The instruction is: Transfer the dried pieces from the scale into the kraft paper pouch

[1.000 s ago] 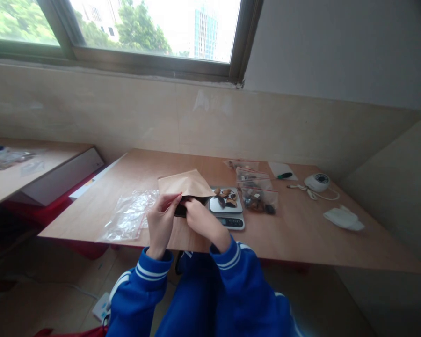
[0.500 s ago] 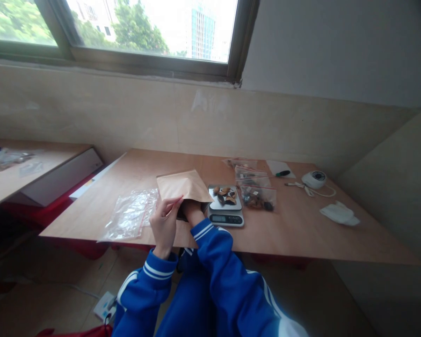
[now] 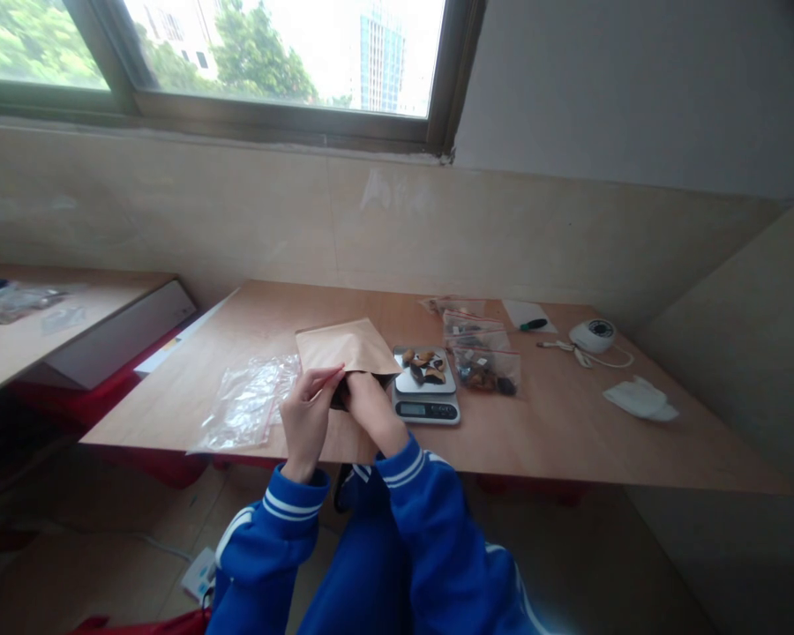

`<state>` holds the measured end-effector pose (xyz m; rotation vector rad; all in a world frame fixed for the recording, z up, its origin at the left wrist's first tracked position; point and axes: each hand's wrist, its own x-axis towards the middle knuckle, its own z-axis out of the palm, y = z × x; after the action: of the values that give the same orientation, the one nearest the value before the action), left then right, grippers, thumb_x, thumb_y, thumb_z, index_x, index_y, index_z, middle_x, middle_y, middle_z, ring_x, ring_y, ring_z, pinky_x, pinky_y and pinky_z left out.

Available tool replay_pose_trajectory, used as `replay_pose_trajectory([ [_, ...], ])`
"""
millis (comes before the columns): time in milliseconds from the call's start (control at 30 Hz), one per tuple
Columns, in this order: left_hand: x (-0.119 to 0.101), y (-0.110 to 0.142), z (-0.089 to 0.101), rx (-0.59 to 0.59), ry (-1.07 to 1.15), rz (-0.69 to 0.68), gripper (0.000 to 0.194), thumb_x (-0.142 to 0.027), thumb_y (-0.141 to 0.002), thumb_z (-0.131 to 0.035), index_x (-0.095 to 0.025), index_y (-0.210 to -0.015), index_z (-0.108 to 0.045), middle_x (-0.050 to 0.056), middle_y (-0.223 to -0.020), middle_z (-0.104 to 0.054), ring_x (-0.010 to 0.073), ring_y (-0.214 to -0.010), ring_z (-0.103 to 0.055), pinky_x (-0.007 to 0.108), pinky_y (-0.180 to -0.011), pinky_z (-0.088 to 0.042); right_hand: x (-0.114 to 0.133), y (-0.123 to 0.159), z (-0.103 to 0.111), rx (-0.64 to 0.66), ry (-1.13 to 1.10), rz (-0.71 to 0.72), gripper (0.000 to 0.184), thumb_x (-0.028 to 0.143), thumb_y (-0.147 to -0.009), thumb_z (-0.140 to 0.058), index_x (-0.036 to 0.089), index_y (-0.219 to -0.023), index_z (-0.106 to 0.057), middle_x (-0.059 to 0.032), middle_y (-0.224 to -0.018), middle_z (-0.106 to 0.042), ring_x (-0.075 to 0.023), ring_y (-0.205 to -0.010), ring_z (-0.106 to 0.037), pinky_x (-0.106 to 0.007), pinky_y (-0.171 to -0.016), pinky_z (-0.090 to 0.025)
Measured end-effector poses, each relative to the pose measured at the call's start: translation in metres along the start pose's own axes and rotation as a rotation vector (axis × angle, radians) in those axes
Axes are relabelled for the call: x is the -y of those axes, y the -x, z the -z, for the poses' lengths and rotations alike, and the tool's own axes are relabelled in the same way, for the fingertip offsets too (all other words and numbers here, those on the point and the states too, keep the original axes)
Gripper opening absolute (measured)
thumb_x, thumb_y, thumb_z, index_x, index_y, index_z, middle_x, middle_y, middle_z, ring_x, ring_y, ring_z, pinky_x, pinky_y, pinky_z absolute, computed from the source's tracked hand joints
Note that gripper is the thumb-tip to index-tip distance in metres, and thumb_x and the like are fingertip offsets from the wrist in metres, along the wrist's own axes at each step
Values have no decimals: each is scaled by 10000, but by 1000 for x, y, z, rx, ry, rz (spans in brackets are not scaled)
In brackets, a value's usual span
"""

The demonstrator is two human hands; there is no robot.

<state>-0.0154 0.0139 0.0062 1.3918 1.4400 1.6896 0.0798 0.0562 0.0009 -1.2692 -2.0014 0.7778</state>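
Plywood table (image 3: pixel 569 441) under a window (image 3: pixel 271 53): left hand (image 3: pixel 304 419) pinches kraft pouch (image 3: pixel 344 346); right hand (image 3: pixel 367 406) fingers inside, grip unclear. Scale (image 3: pixel 427 397) at 3 o'clock.

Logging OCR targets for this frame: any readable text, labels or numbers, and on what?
None can be read.
Scale display: too small and blurred to make out digits.
Zip bags: red strips only, no words legible.
Brown paper pouch: plain on the side shown.

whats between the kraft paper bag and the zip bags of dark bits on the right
The digital scale, its pan loaded with dried pieces, sits between the paper bag and the zip bags in the head view.
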Motion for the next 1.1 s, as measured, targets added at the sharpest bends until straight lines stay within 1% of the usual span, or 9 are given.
replay_pose_trajectory([
  [167, -2, -10, 6, -14, 37, -18, 148, -330, -768, -684, -216, -859, -707, 15, -917, -750, 188, -875, -702, 271, -779, -544, 24, 53, 52, -16, -244, 197, 233, 187, -847, -605, 212, -1069, -672, -56, -1062, -684, -195, -1016, -621, -317, -912, -482],
  [300, -4, -16, 9, -57, 56, -23, 160, -331, -758, -696, -199, -849, -704, 32, -916, -752, 196, -876, -704, 282, -782, -548, -3, 76, 80, -206, -408, 87, 274, 289, -793, -681, 225, -1058, -655, -40, -1055, -678, -177, -956, -631, -316, -870, -502],
  [367, -5, -17, 10, -65, 53, -26, 175, -338, -755, -698, -190, -849, -704, 42, -912, -753, 202, -876, -705, 288, -776, -550, -29, 73, 81, -317, -342, -12, 277, 274, -778, -688, 203, -1042, -641, -51, -1031, -677, -178, -896, -635, -331, -841, -506],
  [500, -3, -14, 12, -49, 42, -23, 187, -348, -756, -696, -186, -850, -703, 46, -913, -751, 205, -869, -705, 294, -772, -548, -72, 51, 66, -309, -24, -19, 221, 154, -781, -643, 178, -1000, -634, -69, -990, -675, -210, -903, -618, -363, -834, -482],
  [667, -4, -12, 15, -21, 11, -23, 190, -350, -756, -695, -185, -850, -705, 43, -895, -752, 202, -863, -704, 286, -770, -542, -85, 40, 51, -269, 341, 33, 113, 121, -783, -654, 168, -886, -668, -108, -997, -674, -290, -1024, -559, -460, -904, -409],
  [767, -5, -14, 15, -24, 18, -23, 189, -347, -754, -697, -183, -849, -705, 44, -899, -752, 203, -867, -704, 285, -772, -545, -74, 51, 54, -388, 292, 37, 98, 208, -819, -647, 186, -908, -679, -122, -1119, -637, -300, -1114, -518, -498, -974, -355],
  [867, -6, -14, 14, -23, 18, -16, 183, -344, -753, -697, -188, -847, -706, 42, -898, -753, 199, -862, -705, 284, -778, -547, -43, 68, 61, -420, -64, 114, 166, 294, -900, -540, 198, -897, -675, -90, -1046, -646, -237, -1048, -567, -423, -964, -402],
  [967, -5, -12, 13, -13, 20, -14, 172, -343, -756, -693, -196, -845, -706, 35, -905, -753, 196, -868, -704, 286, -792, -548, -6, 77, 61, -176, -429, 226, 376, 286, -984, -333, 200, -880, -684, -48, -928, -667, -166, -925, -623, -320, -875, -480],
  [1100, 1, -6, 13, 15, -16, -23, 168, -349, -755, -696, -217, -858, -710, 20, -902, -755, 193, -867, -705, 275, -776, -551, 17, 62, 39, -11, -235, 194, 285, 181, -933, -423, 181, -1064, -676, -79, -1173, -630, -179, -1125, -562, -317, -1012, -411],
])
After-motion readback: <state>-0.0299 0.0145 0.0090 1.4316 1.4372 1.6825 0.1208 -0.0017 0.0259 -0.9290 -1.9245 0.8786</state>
